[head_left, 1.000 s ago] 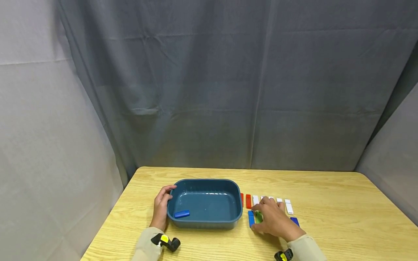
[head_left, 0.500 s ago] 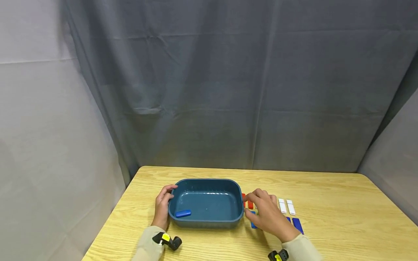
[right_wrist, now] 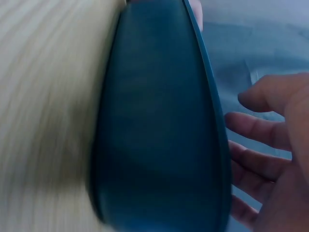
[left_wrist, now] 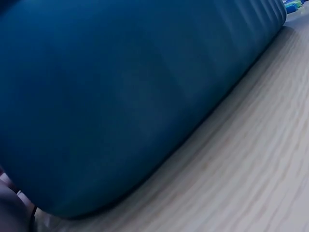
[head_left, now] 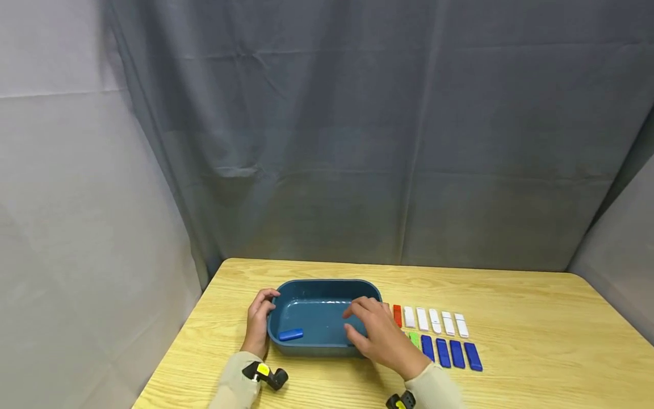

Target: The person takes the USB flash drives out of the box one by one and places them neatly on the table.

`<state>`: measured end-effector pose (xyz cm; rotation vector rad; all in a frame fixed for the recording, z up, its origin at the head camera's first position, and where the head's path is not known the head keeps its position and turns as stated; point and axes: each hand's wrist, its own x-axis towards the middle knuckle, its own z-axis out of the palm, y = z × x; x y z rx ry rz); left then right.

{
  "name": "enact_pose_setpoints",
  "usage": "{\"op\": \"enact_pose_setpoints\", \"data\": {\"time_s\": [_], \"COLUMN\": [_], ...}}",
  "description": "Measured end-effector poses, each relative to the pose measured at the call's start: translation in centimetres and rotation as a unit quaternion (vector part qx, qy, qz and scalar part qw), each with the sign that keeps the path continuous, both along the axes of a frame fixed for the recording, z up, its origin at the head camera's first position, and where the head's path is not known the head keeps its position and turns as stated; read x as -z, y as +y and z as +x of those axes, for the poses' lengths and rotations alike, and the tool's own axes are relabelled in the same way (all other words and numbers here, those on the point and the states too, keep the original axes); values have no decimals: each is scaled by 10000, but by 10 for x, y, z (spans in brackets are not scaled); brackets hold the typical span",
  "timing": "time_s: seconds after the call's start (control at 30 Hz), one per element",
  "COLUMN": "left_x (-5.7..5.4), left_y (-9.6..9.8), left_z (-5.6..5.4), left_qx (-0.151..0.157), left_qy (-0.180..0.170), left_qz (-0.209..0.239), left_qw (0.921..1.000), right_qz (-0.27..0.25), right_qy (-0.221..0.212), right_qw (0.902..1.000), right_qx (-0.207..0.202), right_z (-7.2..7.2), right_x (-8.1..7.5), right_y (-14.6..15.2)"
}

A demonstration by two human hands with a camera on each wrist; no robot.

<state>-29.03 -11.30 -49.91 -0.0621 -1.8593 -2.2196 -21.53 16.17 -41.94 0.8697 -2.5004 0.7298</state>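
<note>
My left hand holds the left end of a dark teal plastic basin, its fingertips bent over the rim. Most of that hand is out of the left wrist view, where the basin's wall fills much of the frame. Over the right part of the basin is my right hand, thumb and index finger apart. The right wrist view shows this hand beside the basin's rim with nothing visible between its fingers. One blue stick, shaped like a USB flash drive, lies in the basin's front left corner.
Right of the basin, similar small sticks lie in two rows on the wooden table. The back row has a red stick and several white sticks; the front row has a green stick and several dark blue sticks.
My right hand has moved left from the front row of sticks to above the basin, uncovering most of both rows. My left hand stays at the basin's left end.
</note>
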Motion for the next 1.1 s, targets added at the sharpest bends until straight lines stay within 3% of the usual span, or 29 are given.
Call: {"op": "enact_pose_setpoints", "data": {"time_s": [0.4, 0.57, 0.77, 1.1], "left_x": [3, 3, 3, 1], "left_y": [-2, -4, -7, -12], "left_z": [-1, -2, -5, -8], "left_qx": [91, 200, 356, 381], "left_qy": [117, 118, 196, 416], "left_qz": [22, 75, 222, 332], "left_qw": [9999, 9997, 9989, 9979], "right_qz": [332, 434, 742, 1422], "right_qy": [-676, -728, -884, -1889], "right_qw": [9947, 9924, 9899, 9700], "right_qx": [-701, -896, -823, -561], "right_z": [-4, -6, -9, -10], "right_x": [9, 12, 15, 14], "right_y": [-67, -90, -111, -128]}}
